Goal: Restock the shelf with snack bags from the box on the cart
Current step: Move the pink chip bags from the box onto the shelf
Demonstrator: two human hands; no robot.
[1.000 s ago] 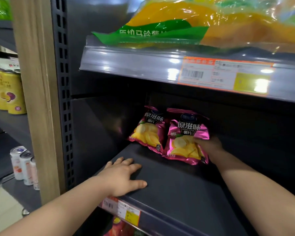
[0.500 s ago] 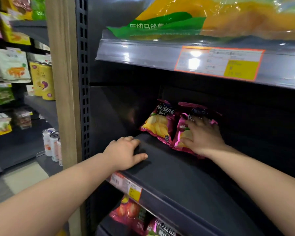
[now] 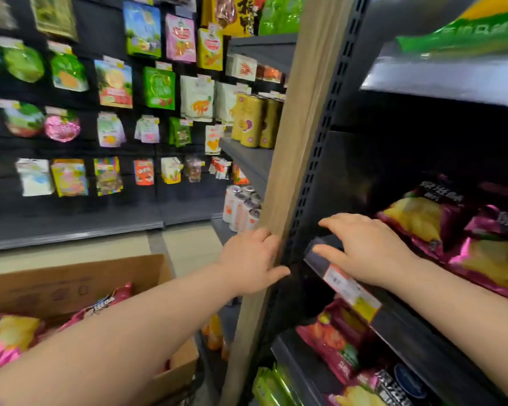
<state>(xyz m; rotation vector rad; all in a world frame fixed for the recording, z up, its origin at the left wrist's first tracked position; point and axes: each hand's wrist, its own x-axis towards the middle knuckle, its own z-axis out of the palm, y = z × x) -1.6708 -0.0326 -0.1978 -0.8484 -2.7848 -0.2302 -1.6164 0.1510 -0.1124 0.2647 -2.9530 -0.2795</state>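
The view has swung left since a moment ago, so the aisle and the far wall of hanging packets (image 3: 115,83) now fill the left side. The right hand (image 3: 367,247) has come off the pink snack bags (image 3: 423,218) and now lies palm down over the front edge of the shelf (image 3: 417,335), fingers spread and holding nothing, just above the price label (image 3: 352,291). The left hand (image 3: 251,262) has left the shelf board and rests against the wooden upright (image 3: 288,142), fingers loosely open and empty. The two bags lie side by side on the dark shelf, to the right of the right hand. Lower left, the cardboard box (image 3: 79,285) has come into sight, open, with more pink bags inside. Beyond the post stand yellow canisters (image 3: 255,121) and, a shelf lower, pale drink cans (image 3: 241,209); the floor (image 3: 188,247) is pale tile.
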